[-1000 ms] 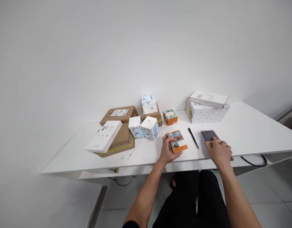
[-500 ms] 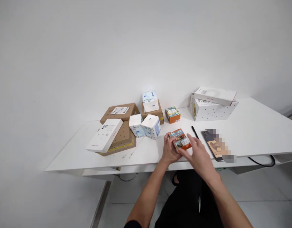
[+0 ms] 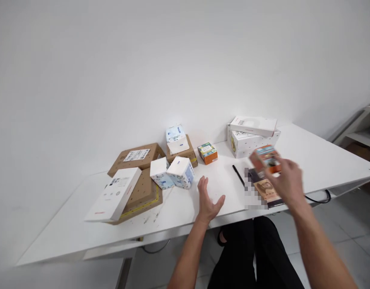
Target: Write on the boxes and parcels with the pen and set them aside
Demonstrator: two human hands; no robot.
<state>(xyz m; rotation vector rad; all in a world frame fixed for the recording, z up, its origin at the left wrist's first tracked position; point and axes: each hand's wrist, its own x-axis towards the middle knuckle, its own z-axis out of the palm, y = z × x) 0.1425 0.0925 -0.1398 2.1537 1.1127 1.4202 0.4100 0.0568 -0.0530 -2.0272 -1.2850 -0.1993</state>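
In the head view my right hand (image 3: 285, 180) grips a small orange box (image 3: 265, 157) with a blue printed side, tilted and slightly blurred. It is held above a phone (image 3: 267, 190) with a picture on its back, lying near the table's front edge. My left hand (image 3: 208, 202) is empty, its fingers and thumb spread over the white table (image 3: 222, 188). A black pen (image 3: 238, 175) lies between my two hands. Farther back stands another small orange box (image 3: 208, 153) with a green and yellow top.
On the left, a white flat box (image 3: 114, 196) rests on brown cardboard boxes (image 3: 138, 158). Several white-and-blue tissue packs (image 3: 181, 172) sit in the middle. At the back right, a slim white box (image 3: 254, 125) lies on a larger dotted white box (image 3: 254, 143). A black cable (image 3: 320, 200) hangs below the edge.
My right hand has carried the orange box to the right, over the phone. My left hand has let go of it and stays behind with fingers spread. The view has turned slightly right.
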